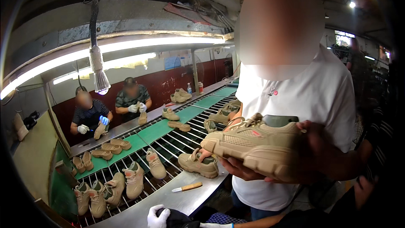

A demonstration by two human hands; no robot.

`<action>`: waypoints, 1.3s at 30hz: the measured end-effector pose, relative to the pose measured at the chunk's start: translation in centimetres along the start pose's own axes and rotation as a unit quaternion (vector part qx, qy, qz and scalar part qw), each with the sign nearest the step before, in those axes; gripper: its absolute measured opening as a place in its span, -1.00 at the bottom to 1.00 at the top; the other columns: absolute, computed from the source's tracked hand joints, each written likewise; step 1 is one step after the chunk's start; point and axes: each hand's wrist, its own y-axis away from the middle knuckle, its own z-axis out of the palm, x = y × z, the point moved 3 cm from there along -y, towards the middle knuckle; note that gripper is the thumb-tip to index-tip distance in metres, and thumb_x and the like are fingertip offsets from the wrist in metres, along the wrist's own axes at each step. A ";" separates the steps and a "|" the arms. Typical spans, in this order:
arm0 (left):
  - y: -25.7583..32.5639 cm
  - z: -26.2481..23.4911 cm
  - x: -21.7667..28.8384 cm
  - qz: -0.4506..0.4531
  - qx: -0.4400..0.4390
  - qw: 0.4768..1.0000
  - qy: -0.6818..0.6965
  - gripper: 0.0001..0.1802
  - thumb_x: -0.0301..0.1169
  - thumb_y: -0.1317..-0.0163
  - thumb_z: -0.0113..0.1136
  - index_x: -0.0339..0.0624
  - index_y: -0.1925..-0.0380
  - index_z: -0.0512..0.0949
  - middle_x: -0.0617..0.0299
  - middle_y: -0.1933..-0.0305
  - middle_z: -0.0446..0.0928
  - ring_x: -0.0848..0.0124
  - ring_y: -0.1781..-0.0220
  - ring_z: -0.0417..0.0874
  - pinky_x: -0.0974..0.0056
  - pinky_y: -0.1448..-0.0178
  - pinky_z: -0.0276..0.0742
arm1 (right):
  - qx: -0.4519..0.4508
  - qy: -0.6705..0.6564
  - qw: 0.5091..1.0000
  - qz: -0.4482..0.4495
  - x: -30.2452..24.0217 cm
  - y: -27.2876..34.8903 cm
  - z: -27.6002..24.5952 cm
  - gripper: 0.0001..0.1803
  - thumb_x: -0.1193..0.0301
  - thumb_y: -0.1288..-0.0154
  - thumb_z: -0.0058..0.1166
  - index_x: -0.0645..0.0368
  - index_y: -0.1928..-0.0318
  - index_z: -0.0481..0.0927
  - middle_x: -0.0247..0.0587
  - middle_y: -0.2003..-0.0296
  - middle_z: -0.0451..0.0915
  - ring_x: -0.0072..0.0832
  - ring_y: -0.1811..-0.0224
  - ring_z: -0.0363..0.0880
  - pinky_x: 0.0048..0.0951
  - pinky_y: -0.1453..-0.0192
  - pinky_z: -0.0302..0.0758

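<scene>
Left hand (158, 217): white glove, low at the bottom edge, fingers curled loosely against a dark bundle (179, 219). Touching it; cannot tell whether it grips. The bundle lies at the near edge of the steel bench (139, 211). Right hand: not made out, the lower right is too dark. A knife (187, 186) lies on the bench just beyond the left hand, apart from it. Opposite, a co-worker's hands (240, 169) hold a tan shoe (253, 145).
</scene>
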 end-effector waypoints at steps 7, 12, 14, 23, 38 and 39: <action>-1.4 -0.8 3.6 0.011 0.001 0.996 -0.087 -0.52 -0.22 -0.42 0.38 -0.39 -0.15 0.64 -0.15 -0.11 0.71 0.02 -0.20 0.69 0.04 -0.30 0.59 | 0.007 -0.016 1.000 0.002 0.2 0.0 -0.1 -0.21 -0.10 -0.68 -0.11 0.36 -0.53 0.34 0.21 -0.44 0.46 -0.01 -0.47 0.46 -0.13 -0.57 0.40; -0.8 -1.6 -0.8 0.060 0.004 0.997 0.057 -0.45 -0.33 -0.48 0.30 -0.38 -0.37 0.50 -0.09 -0.31 0.61 0.11 -0.31 0.64 0.10 -0.44 0.54 | -0.015 -0.023 1.000 -0.004 0.1 -1.5 0.4 -0.22 -0.08 -0.69 -0.11 0.37 -0.52 0.34 0.21 -0.43 0.47 -0.01 -0.46 0.48 -0.13 -0.55 0.42; -0.6 -2.0 -4.3 0.065 0.013 0.995 0.076 -0.41 -0.34 -0.50 0.28 -0.36 -0.44 0.44 -0.08 -0.39 0.55 0.13 -0.33 0.62 0.11 -0.46 0.54 | -0.031 -0.030 0.999 -0.002 -0.3 -3.0 1.0 -0.22 -0.08 -0.69 -0.11 0.37 -0.52 0.34 0.21 -0.42 0.48 0.00 -0.46 0.48 -0.13 -0.55 0.42; 1.6 -2.5 -2.3 -0.056 0.012 0.990 0.132 -0.42 -0.27 -0.54 0.25 -0.30 -0.45 0.44 -0.01 -0.38 0.56 0.18 -0.40 0.57 0.11 -0.47 0.53 | -0.021 -0.047 0.999 -0.010 -3.4 -8.2 -1.2 -0.24 -0.05 -0.69 -0.10 0.38 -0.52 0.33 0.21 -0.40 0.50 0.00 -0.44 0.51 -0.12 -0.52 0.46; 5.9 -9.7 -7.8 -0.279 0.105 0.930 0.214 -0.49 -0.23 -0.54 0.27 -0.03 -0.41 0.44 0.14 0.04 0.66 0.31 0.25 0.72 0.20 0.27 0.72 | 0.013 -0.110 0.993 0.040 -3.3 -13.8 -7.7 -0.26 -0.01 -0.70 -0.09 0.41 -0.51 0.33 0.21 -0.37 0.53 0.01 -0.40 0.56 -0.12 -0.48 0.52; 6.3 -10.1 -7.8 -0.288 0.109 0.931 0.199 -0.49 -0.22 -0.54 0.27 -0.03 -0.41 0.44 0.14 0.05 0.66 0.31 0.26 0.72 0.21 0.27 0.71 | 0.013 -0.112 0.993 0.042 -3.2 -13.8 -7.9 -0.26 -0.01 -0.70 -0.09 0.41 -0.51 0.32 0.21 -0.37 0.54 0.01 -0.40 0.56 -0.11 -0.48 0.52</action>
